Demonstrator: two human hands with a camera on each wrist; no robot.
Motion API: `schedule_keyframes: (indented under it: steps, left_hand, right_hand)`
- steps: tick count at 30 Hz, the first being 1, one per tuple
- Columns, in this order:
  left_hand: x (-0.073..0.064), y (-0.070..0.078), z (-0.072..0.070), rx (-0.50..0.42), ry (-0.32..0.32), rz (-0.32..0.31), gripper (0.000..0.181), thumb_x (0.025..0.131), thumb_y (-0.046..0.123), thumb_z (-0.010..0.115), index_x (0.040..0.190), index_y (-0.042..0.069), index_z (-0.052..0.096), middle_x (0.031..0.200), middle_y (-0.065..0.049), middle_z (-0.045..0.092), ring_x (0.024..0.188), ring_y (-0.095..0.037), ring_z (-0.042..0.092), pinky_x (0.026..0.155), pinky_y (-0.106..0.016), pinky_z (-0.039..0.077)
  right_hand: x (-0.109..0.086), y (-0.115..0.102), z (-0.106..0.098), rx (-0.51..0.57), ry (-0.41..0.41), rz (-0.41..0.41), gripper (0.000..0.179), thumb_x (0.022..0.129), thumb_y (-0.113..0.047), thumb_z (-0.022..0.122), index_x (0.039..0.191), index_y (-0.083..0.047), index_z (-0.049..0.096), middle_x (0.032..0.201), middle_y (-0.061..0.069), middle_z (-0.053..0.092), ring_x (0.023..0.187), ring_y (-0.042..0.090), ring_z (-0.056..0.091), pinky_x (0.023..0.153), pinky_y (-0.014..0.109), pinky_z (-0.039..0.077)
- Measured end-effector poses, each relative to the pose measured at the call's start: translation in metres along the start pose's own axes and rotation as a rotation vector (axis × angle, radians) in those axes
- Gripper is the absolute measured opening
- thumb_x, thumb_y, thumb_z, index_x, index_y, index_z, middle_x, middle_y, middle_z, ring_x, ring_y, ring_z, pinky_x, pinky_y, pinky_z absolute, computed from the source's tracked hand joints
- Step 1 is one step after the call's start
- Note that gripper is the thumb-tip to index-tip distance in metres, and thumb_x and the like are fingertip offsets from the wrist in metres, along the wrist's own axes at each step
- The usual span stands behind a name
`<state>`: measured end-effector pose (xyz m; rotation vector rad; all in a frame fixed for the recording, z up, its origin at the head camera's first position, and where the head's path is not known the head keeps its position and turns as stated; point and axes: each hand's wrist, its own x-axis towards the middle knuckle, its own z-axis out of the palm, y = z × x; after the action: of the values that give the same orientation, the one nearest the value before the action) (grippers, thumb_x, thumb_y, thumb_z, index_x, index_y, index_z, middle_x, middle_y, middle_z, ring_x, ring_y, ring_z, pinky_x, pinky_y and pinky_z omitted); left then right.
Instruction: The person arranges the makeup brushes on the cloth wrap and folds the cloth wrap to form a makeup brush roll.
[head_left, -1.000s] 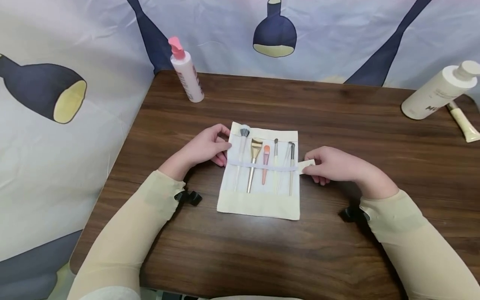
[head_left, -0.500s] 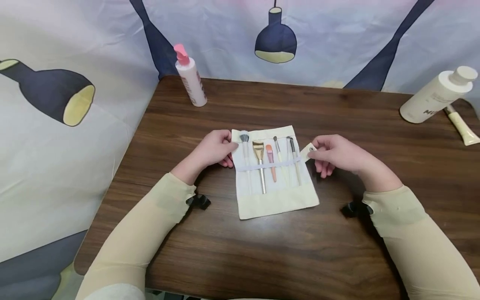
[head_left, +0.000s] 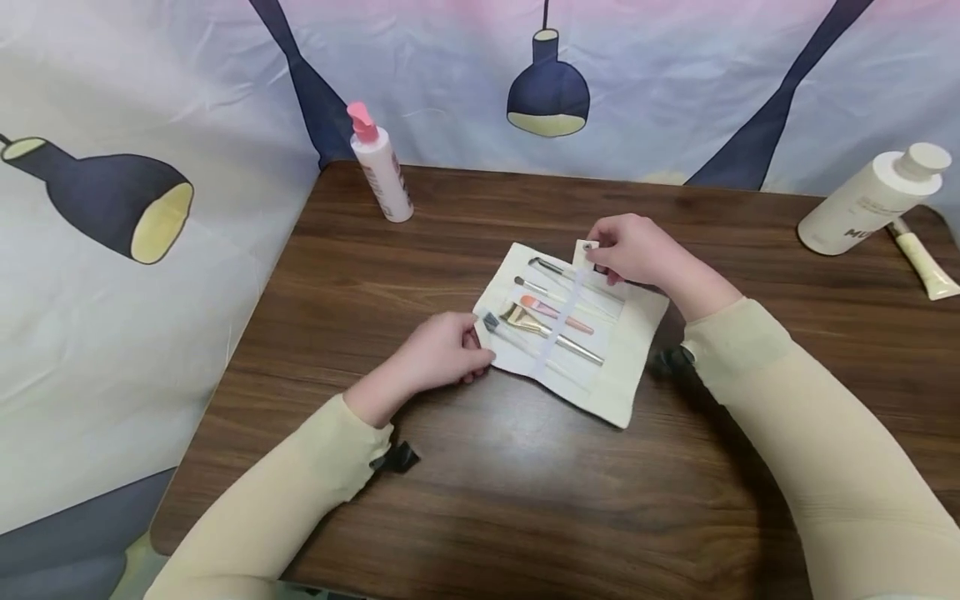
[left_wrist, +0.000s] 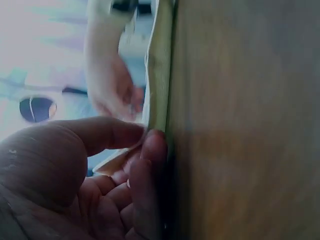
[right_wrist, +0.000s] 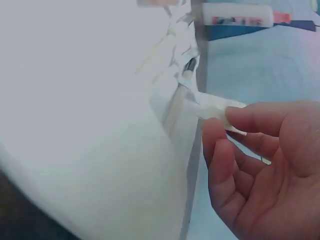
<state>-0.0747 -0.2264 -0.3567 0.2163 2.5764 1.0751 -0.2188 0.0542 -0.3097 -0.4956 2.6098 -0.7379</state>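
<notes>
A cream cloth brush roll [head_left: 633, 333] lies unrolled and turned at an angle above the brown table, its near edge slightly curved. Several makeup brushes sit under its white elastic band, among them a wide gold brush [head_left: 528, 322] and a small pink brush [head_left: 551, 311]. My left hand [head_left: 442, 354] pinches the roll's left corner between thumb and fingers; in the left wrist view the cloth edge [left_wrist: 159, 75] runs up from that pinch. With thumb and fingertips, my right hand [head_left: 630, 247] grips the snap tab [head_left: 583, 250] at the far edge.
A white pump bottle with a pink top [head_left: 384, 179] stands at the back left. At the back right are a large white bottle [head_left: 862, 204] and a cream tube [head_left: 926, 265]. A printed curtain [head_left: 450, 75] hangs behind the table's far edge [head_left: 487, 172].
The brush roll has turned counterclockwise, so the brush heads now point left. My right hand moved up and left with the tab, while my left hand moved down with the corner.
</notes>
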Motion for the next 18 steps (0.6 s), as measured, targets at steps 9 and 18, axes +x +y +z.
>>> schedule_keyframes:
  steps: [9,18]
  left_hand:
    - [-0.036,0.023,0.03,0.235,0.056,0.152,0.011,0.092,0.034,0.072,0.084,0.028,0.068,0.066,0.021,0.061,0.06,-0.001,0.056,0.06,-0.029,0.048]
    - [-0.037,0.01,-0.004,0.295,0.158,0.282,0.025,0.088,0.033,0.079,0.098,0.022,0.059,0.083,0.007,0.056,0.068,-0.011,0.053,0.06,-0.031,0.045]
  right_hand:
    - [-0.012,-0.011,0.004,-0.107,0.054,-0.057,0.041,0.104,-0.023,0.056,0.143,-0.012,0.053,0.111,0.012,0.063,0.085,0.028,0.062,0.08,0.042,0.048]
    - [-0.102,-0.001,0.018,-0.236,0.036,-0.271,0.037,0.098,-0.028,0.07,0.128,-0.008,0.064,0.108,0.006,0.072,0.095,0.021,0.068,0.08,0.044,0.057]
